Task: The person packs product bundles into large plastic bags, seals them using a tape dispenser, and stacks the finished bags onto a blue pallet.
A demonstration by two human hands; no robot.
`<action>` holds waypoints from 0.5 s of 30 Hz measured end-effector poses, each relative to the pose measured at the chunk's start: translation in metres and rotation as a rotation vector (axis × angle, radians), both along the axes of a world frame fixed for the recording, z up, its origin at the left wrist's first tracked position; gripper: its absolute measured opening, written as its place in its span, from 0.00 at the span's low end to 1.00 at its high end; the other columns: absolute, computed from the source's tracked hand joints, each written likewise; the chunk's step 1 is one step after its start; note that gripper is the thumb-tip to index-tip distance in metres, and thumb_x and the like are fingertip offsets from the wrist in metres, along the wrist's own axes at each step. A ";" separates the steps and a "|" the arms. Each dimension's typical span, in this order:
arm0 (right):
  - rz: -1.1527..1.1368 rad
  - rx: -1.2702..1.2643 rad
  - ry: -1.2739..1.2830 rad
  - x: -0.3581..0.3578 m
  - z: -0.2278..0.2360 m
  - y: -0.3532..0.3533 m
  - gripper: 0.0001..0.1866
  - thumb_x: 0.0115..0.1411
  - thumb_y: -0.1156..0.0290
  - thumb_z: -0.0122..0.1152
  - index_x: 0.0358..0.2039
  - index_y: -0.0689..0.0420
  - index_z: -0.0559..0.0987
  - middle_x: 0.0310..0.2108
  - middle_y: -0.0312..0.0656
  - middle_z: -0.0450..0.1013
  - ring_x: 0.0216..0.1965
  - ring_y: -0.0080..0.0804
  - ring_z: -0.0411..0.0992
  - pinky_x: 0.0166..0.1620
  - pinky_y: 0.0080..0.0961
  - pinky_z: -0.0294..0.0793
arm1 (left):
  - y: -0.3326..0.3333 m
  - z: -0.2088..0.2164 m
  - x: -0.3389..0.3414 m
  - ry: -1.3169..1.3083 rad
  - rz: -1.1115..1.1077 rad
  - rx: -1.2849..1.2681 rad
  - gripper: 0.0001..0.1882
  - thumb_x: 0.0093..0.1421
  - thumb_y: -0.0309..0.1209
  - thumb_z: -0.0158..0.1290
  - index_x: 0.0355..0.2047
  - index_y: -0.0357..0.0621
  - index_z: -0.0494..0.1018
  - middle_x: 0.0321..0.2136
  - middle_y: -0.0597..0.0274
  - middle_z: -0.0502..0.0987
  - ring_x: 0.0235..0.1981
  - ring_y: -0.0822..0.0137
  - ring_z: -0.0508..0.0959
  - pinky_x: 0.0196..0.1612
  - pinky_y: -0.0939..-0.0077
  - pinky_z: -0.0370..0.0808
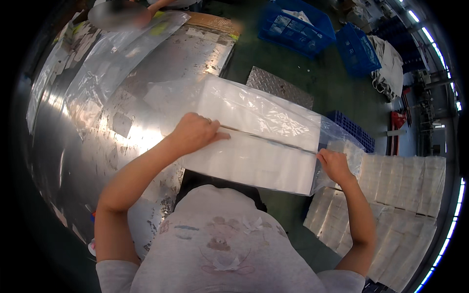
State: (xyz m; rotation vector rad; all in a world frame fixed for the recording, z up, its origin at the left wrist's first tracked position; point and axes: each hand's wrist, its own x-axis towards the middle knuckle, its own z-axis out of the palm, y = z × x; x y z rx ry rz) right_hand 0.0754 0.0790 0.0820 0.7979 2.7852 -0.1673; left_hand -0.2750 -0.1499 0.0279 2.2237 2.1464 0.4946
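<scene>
Two long white packs (261,117) lie side by side, with a narrow dark gap between them. A clear plastic bag (288,115) covers them, wrinkled and shiny, and its loose film reaches past both ends. My left hand (198,133) is closed over the left part of the packs near the gap, its fingers curled on the film and the thumb side pointing right. At the right end, my right hand (334,165) pinches the bag's film just beyond the packs. The packs' left part rests on a metal table (141,115); their right part extends past its edge.
Wrapped white packs (391,195) are stacked at the right. Empty-looking clear bags (105,73) lie on the table's far left. Beyond stand blue crates (295,29), a purple-blue crate (354,128) and a patterned metal plate (278,87). Another person's arm (159,5) shows at the top.
</scene>
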 end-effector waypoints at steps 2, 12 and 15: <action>0.014 0.019 -0.009 0.004 0.001 0.002 0.12 0.60 0.64 0.51 0.24 0.58 0.70 0.22 0.47 0.73 0.26 0.48 0.72 0.28 0.41 0.70 | 0.013 0.000 -0.007 0.014 0.038 0.002 0.22 0.56 0.49 0.52 0.16 0.44 0.67 0.11 0.58 0.71 0.14 0.59 0.73 0.19 0.68 0.68; 0.260 0.319 0.110 0.035 -0.047 0.033 0.15 0.59 0.61 0.54 0.20 0.54 0.67 0.16 0.41 0.69 0.16 0.39 0.70 0.19 0.32 0.68 | 0.020 -0.022 -0.026 0.093 0.116 0.113 0.17 0.55 0.43 0.54 0.19 0.45 0.66 0.13 0.60 0.71 0.17 0.58 0.74 0.24 0.67 0.69; 0.253 0.348 0.222 0.042 -0.060 0.037 0.14 0.58 0.61 0.55 0.20 0.53 0.66 0.15 0.40 0.68 0.15 0.38 0.69 0.18 0.33 0.67 | 0.021 -0.029 -0.032 0.073 0.118 0.186 0.14 0.54 0.39 0.55 0.19 0.46 0.66 0.15 0.60 0.71 0.19 0.58 0.74 0.25 0.65 0.69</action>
